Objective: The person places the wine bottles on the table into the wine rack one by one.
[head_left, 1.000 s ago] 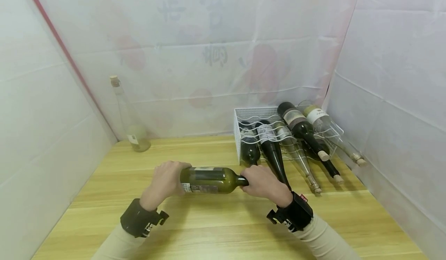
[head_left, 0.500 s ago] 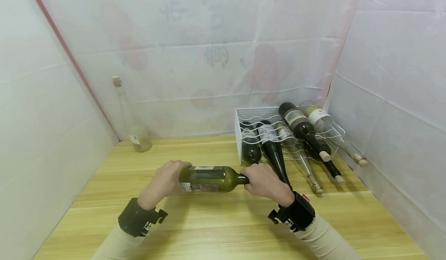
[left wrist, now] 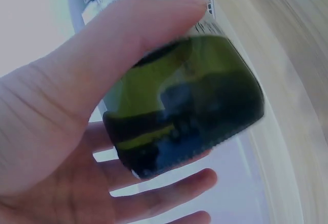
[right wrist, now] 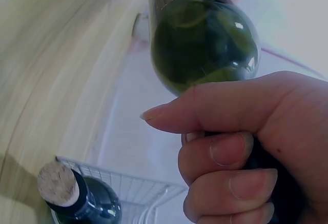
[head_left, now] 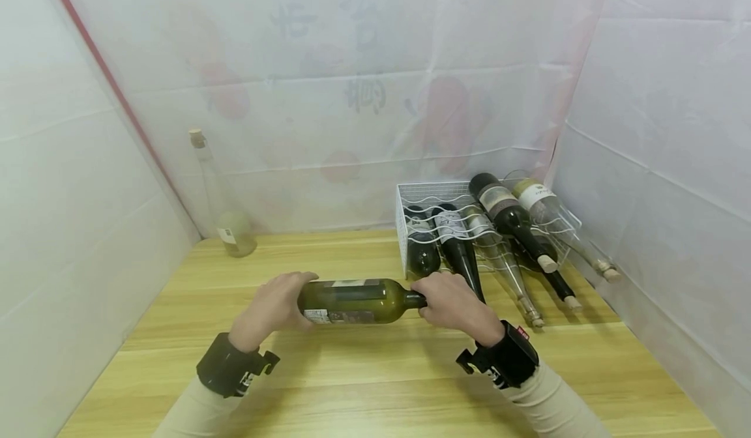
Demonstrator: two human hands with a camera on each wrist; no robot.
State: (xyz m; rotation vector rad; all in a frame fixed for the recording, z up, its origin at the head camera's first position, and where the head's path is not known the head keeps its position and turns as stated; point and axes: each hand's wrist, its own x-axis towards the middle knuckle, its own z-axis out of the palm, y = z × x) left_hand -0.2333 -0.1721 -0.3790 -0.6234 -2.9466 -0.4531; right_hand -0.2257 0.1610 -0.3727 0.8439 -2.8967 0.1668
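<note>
A green glass wine bottle (head_left: 358,301) with labels on its side lies level above the table, its base to the left and its dark neck to the right. My left hand (head_left: 276,307) holds the base end. In the left wrist view the thumb crosses the label of the wine bottle (left wrist: 205,85), with the fingers on the far side, some of them spread past the base. My right hand (head_left: 448,301) grips the neck. Its curled fingers (right wrist: 230,149) show in the right wrist view and hide the bottle's mouth.
At the right rear a white wire rack (head_left: 401,229) holds several bottles, necks toward me. A dark corked bottle (head_left: 510,213) and a clear one (head_left: 545,203) lie on its top. A clear corked bottle (head_left: 235,229) stands at the left rear of the wooden table (head_left: 364,386).
My right hand and the bottle's neck end have shifted slightly to the right. My left hand has spread a little to the left. Both hands keep hold of the bottle.
</note>
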